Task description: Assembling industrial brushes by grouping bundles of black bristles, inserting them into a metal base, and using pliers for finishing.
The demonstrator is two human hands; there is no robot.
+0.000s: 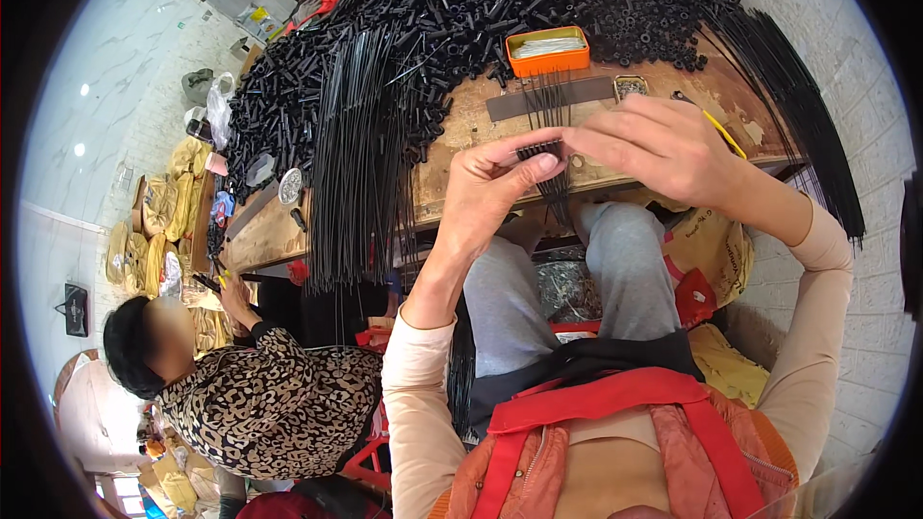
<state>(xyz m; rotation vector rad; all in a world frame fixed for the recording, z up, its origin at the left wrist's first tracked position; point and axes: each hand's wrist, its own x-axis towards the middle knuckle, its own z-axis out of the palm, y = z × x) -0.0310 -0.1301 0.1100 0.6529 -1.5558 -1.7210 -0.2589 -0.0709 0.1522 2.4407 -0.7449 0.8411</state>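
Observation:
Above my knees, at the bench's front edge, my left hand (481, 183) is closed on a bundle of thin black rods (552, 187). Its thumb presses against a dark, comb-like row where the rods are gathered side by side. The rods stick out above and below the fingers. From the right, my right hand (663, 146) reaches across with fingers bent together, and its fingertips meet the right end of that row. Whatever sits between those fingertips is hidden. Just beyond the hands lies a flat dark bar (505, 108).
An orange tin (548, 53) of pale thin pieces stands behind the bar. A heap of short black tubes (461, 14) covers the back of the wooden bench (461, 139). Long black rods (351, 163) overhang its front; more (798, 106) lie right. A co-worker (269, 394) sits left.

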